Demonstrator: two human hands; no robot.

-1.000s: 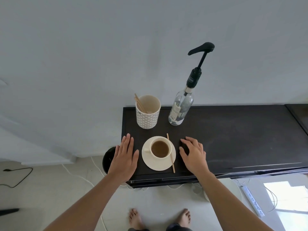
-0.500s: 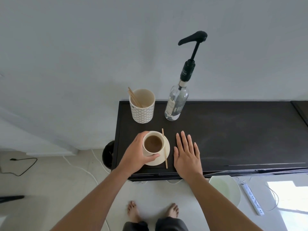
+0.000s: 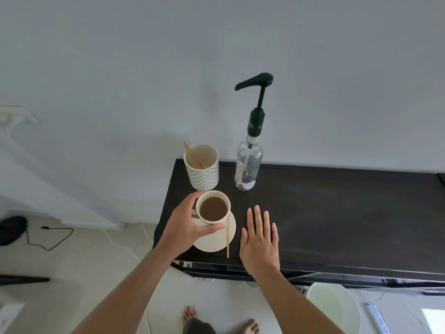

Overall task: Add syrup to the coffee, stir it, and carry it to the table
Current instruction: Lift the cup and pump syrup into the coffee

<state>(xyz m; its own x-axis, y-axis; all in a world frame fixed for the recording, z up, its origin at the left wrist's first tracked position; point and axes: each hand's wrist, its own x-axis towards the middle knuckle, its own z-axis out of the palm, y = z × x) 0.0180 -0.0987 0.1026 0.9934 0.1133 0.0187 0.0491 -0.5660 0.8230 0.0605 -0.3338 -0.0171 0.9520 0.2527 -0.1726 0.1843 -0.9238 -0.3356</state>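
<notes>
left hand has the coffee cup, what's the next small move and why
Probably move the coffee cup under the pump spout of the syrup bottle: the left hand grips it, the spout points left, and the right hand rests flat, free to press.

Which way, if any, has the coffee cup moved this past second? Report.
Yes. Held by the left hand, the coffee cup has left the saucer's middle, toward its far edge and the patterned holder.

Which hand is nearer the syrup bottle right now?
Right. The right hand lies flat on the tabletop just in front of the syrup bottle; the left hand grips the coffee cup further left.
</notes>
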